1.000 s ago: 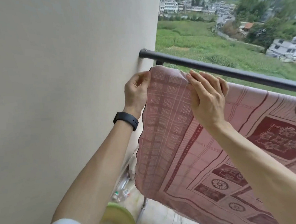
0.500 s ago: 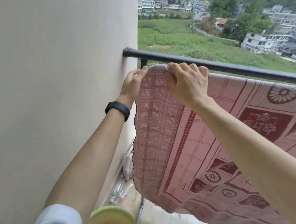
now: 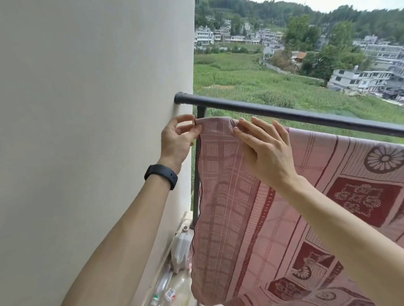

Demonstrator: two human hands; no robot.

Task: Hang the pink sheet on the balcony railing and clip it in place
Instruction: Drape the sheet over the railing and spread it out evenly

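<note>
The pink sheet, patterned with dark red squares and flowers, hangs just below the dark balcony railing and stretches off to the right. My left hand, with a black band on the wrist, pinches the sheet's top left corner between thumb and fingers, close to the wall. My right hand lies on the sheet's upper edge with its fingers straight and spread. No clip is visible.
A beige wall fills the left side and meets the railing's end. A vertical railing post runs down beside the sheet's left edge. Plastic bottles lie on the floor at the wall's foot. Fields and houses lie beyond.
My left hand went from resting along the sheet's edge to pinching its corner. My right hand let go of the top edge and now lies flat with fingers straight. The camera tilted upward.
</note>
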